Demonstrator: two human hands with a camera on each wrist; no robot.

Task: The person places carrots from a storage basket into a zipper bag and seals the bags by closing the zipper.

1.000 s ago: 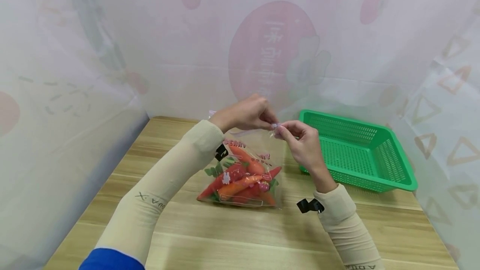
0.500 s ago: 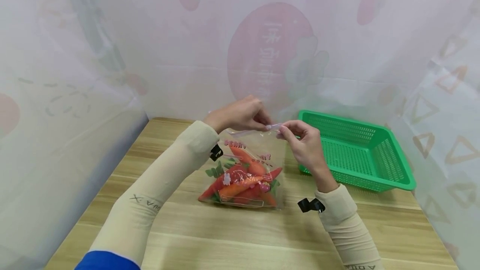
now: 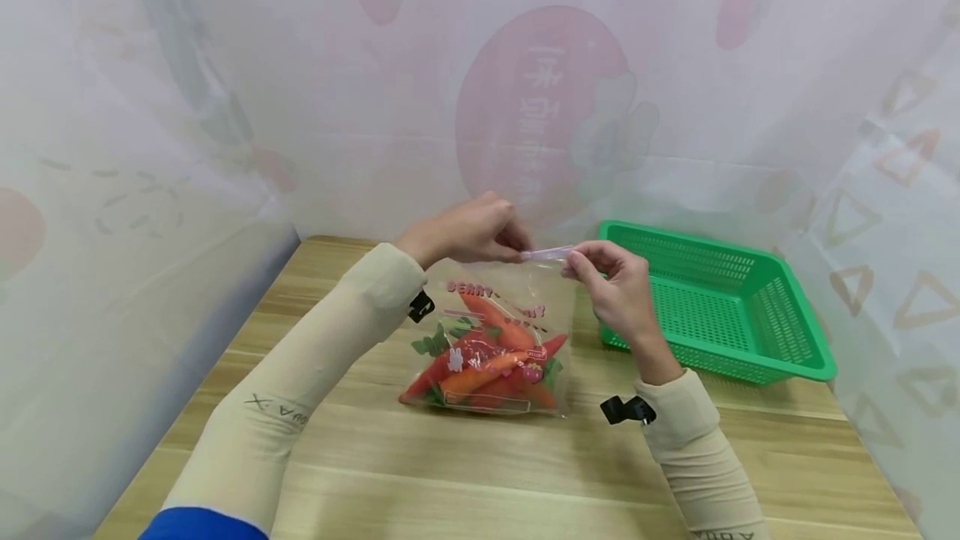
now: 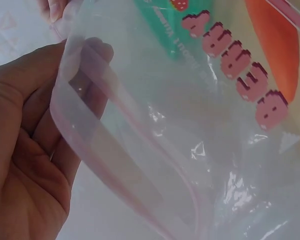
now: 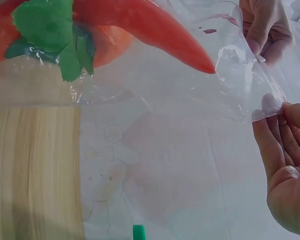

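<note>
A clear zip bag (image 3: 553, 283) printed with pink letters stands on the table, holding several orange-red carrots (image 3: 480, 375) with green leafy tops. My left hand (image 3: 476, 230) pinches its top zip edge near the middle. At the bag's upper right corner, my right hand (image 3: 618, 286) grips the edge between thumb and fingers. The zip strip runs straight between both hands. In the left wrist view the two zip edges (image 4: 117, 192) gape apart on the near side of my left hand (image 4: 27, 135). The right wrist view has my right hand (image 5: 290, 165) pinching the corner.
A green perforated plastic basket (image 3: 806, 323) stands right of the bag, close to my right hand. The wooden table (image 3: 420, 482) ends at white printed curtains (image 3: 360, 107) at the back and both sides.
My left hand has slid left along the bag's top edge, away from my right hand, and more zip strip shows between them. My right hand has shifted slightly right.
</note>
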